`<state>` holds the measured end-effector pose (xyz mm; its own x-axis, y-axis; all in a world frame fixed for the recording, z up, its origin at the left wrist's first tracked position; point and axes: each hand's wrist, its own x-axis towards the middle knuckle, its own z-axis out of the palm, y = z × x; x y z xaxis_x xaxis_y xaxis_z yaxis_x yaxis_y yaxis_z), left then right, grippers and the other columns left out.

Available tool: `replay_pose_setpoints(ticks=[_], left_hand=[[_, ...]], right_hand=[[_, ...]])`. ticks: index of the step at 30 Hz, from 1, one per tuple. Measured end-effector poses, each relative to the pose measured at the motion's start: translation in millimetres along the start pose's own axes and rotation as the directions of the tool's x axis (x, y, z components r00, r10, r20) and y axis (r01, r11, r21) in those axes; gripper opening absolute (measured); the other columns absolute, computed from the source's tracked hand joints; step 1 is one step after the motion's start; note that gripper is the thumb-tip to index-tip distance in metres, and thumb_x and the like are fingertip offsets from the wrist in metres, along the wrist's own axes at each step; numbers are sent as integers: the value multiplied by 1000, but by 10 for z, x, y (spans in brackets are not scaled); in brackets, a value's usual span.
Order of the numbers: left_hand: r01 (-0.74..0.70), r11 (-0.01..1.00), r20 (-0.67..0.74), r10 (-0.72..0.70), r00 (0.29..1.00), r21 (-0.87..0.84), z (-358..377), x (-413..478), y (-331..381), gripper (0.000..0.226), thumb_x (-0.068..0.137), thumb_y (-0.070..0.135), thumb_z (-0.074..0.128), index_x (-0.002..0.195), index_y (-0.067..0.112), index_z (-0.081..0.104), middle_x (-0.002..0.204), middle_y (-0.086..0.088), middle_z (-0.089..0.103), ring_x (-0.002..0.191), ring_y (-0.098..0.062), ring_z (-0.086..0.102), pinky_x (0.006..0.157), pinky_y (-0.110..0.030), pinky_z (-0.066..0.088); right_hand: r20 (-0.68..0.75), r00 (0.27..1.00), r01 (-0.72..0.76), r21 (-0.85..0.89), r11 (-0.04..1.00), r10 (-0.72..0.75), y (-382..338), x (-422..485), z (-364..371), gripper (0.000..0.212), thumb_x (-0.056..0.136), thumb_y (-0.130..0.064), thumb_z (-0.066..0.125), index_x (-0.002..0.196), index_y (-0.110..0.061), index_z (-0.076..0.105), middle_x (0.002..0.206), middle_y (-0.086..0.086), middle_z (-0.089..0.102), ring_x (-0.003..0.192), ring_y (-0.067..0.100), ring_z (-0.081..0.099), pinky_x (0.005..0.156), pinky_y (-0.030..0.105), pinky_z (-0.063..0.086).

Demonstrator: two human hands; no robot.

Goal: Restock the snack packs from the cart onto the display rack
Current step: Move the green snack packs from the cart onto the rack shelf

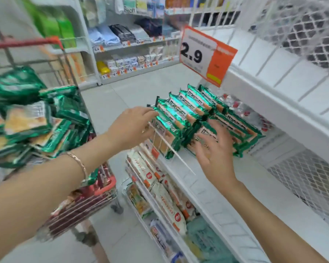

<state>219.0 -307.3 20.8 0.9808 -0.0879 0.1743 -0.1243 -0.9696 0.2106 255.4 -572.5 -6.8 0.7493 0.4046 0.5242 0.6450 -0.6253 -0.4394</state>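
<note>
Head view shows the restock partly done: two short rows of green snack packs [180, 114] stand on edge on the middle shelf of the display rack [235, 196], under the orange price sign [207, 54]. The near stretch of that shelf lies bare and the cart [68, 59] to the left is heaped with the same green packs, so by my judgement most of the load is yet to be moved. Both arms reach forward from the lower corners. The left hand [131, 128] reaches to the front row, fingers laid over the top edge of the nearest pack; whether its grip pinches that pack or only steadies it I cannot tell. The right hand [215, 150] lies flat against the second row, its grip spread wide, holding nothing. White packs [160, 188] fill the shelf below
</note>
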Motion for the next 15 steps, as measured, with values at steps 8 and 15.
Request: replay_pose_setpoints(ticks=[8, 15], left_hand=[[449, 893, 66, -447, 892, -21, -491, -1388, -1611, 33, 99, 26, 54, 132, 22, 56, 133, -4, 58, 121, -28, 56, 95, -45, 49], [707, 691, 97, -701, 706, -150, -657, -2271, -2760, 29, 99, 25, 52, 127, 21, 61, 126, -3, 61, 104, -25, 63, 85, -42, 53]], right_hand=[[236, 942, 209, 145, 967, -239, -1498, 381, 1359, 32, 85, -23, 50, 104, -9, 72, 140, 22, 52, 125, 36, 46, 109, 53, 34], [621, 782, -10, 86, 996, -45, -2436, 309, 2632, 32, 89, -10, 63, 120, -8, 70, 145, 17, 48, 136, 35, 42, 114, 48, 31]])
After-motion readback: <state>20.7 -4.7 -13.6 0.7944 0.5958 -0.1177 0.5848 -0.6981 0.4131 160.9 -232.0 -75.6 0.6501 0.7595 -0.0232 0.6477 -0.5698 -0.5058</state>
